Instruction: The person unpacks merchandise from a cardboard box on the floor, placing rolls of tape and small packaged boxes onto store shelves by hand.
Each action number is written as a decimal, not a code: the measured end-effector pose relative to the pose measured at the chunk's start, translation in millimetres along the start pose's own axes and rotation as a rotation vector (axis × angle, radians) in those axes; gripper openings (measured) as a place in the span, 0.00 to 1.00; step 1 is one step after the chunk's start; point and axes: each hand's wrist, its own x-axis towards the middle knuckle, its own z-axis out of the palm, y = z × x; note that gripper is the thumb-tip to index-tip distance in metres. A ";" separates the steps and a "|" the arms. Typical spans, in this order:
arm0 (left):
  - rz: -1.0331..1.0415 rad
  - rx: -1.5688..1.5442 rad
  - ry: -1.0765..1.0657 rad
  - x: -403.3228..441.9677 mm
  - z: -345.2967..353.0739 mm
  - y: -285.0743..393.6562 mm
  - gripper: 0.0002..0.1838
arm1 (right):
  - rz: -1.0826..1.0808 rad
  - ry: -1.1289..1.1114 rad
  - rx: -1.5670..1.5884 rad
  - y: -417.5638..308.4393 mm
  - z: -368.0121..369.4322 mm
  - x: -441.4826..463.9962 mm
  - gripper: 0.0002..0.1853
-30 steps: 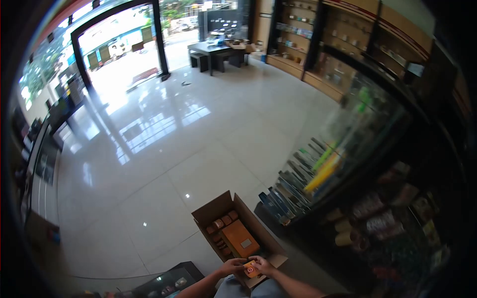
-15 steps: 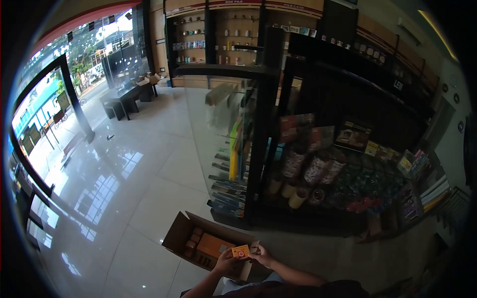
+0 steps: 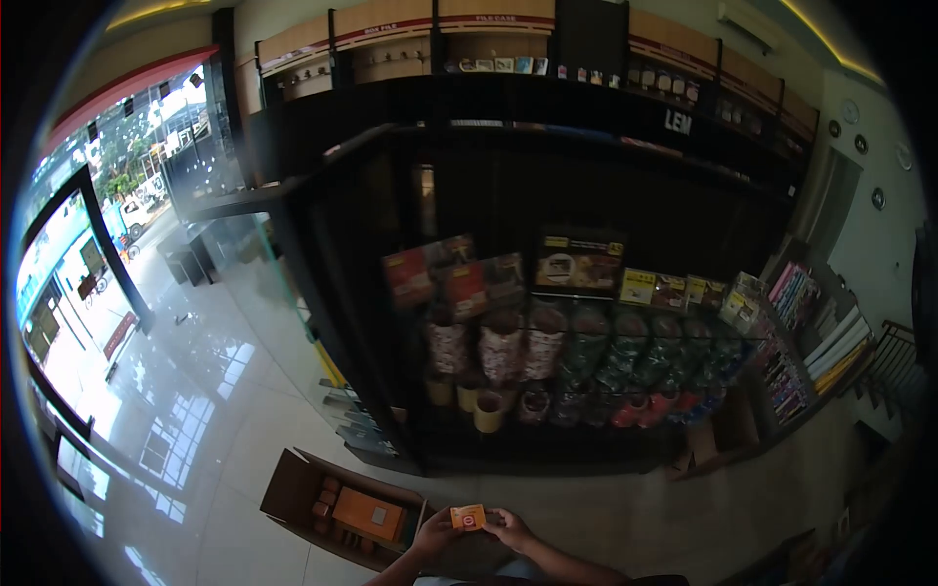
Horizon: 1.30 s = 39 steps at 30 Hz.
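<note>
A small orange-yellow box (image 3: 467, 518) with a round red mark on its face is held between my two hands. My left hand (image 3: 437, 532) grips its left side. On the opposite edge, the fingers of my right hand (image 3: 507, 528) are closed. An open cardboard carton (image 3: 283, 488) sits on the floor to the left of my hands. Inside it lie a larger orange box (image 3: 367, 515) and several small brown-orange packs (image 3: 323, 498). My left hand is just off the carton's right end.
A dark display case (image 3: 547, 454) with wrapped rolls (image 3: 501, 344) and packaged goods stands ahead. Its glass side (image 3: 293, 322) rises behind the carton. Further right are a brown carton (image 3: 718, 444) and a magazine rack (image 3: 787, 386). A glass door (image 3: 83, 293) is at far left.
My view has turned right, so the carton and display case appear further left. My hands, with the small orange box, have shifted from over the carton to beyond its right end.
</note>
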 end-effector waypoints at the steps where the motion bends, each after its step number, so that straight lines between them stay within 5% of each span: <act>1: -0.004 0.092 0.017 7.7 15.9 -2.9 0.39 | 0.015 0.001 -0.004 2.2 -18.6 -3.8 0.25; 6: 0.046 0.246 -0.006 8.4 99.3 27.2 0.39 | 0.089 0.008 0.059 -10.8 -83.6 -19.5 0.24; 11: 0.077 0.153 -0.008 48.7 87.2 -38.0 0.41 | 0.102 -0.002 0.053 -10.7 -110.2 -18.7 0.23; 17: -0.027 0.171 0.104 58.3 97.0 -25.0 0.39 | 0.030 0.055 -0.021 1.0 -112.3 0.8 0.22; 27: -0.031 -0.073 -0.020 93.4 78.7 -21.0 0.35 | 0.085 0.115 -0.138 -15.4 -116.9 11.5 0.28; 39: -0.019 -0.023 0.097 114.1 19.5 -51.8 0.23 | -0.016 0.146 -0.193 31.5 -84.0 74.0 0.22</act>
